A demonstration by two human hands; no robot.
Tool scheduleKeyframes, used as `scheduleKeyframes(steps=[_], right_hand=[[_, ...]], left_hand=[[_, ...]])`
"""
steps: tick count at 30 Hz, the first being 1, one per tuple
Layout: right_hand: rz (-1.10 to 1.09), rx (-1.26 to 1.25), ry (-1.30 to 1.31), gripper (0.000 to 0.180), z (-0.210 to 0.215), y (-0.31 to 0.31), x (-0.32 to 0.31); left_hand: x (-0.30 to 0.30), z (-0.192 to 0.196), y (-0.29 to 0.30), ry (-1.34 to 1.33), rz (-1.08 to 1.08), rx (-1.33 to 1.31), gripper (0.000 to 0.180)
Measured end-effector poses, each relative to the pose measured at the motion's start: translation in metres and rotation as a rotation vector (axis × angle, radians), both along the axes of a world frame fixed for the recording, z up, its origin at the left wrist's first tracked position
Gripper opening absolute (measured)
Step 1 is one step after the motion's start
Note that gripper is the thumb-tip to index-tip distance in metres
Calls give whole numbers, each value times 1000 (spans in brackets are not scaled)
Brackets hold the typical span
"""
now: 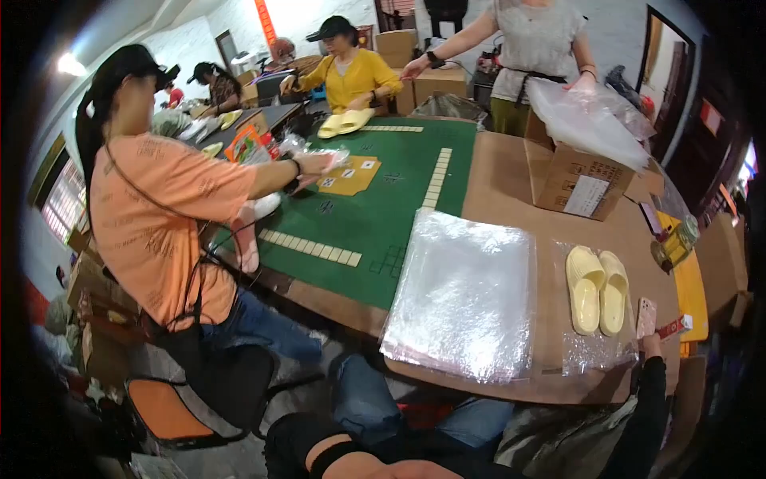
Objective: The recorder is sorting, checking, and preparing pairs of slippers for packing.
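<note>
My right hand [652, 345], in a black sleeve, reaches up at the table's near right edge and touches the near end of a pink phone [646, 316]. Little of the hand shows, so its grip is unclear. Just left of the phone a pair of yellow slippers [597, 289] lies inside a clear plastic bag [582, 355]. A thick stack of clear plastic bags [463, 291] lies further left on the brown table [503, 180]. Only my left forearm [351, 463] shows at the lower edge; the hand itself is out of view.
A cardboard box [576, 182] topped with plastic bags stands at the back right. A green mat [375, 215] with rows of tiles covers the table's left half. A person in orange [163, 215] sits at the left. Two more people work at the far side beside another yellow slipper pair [345, 122].
</note>
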State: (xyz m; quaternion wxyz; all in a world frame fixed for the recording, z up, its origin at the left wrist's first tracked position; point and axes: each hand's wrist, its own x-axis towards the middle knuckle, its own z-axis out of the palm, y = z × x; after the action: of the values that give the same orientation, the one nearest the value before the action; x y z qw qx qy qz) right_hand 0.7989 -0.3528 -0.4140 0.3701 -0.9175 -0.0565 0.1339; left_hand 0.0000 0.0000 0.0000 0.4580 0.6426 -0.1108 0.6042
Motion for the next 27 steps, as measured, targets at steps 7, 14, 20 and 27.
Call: scheduleKeyframes(steps=[7, 14, 20, 27], right_hand=[[-31, -228, 29, 22, 117, 0, -66], [352, -91, -527, 29, 201, 160, -264], [613, 37, -627, 34, 243, 203, -430], [1043, 77, -465, 46, 223, 273, -551]], left_hand=[[-45, -8, 0, -299, -29, 37, 33], [-26, 4, -24, -171, -67, -62, 23], [-39, -9, -30, -216, -16, -124, 20], [-61, -24, 1, -181, -134, -25, 25]])
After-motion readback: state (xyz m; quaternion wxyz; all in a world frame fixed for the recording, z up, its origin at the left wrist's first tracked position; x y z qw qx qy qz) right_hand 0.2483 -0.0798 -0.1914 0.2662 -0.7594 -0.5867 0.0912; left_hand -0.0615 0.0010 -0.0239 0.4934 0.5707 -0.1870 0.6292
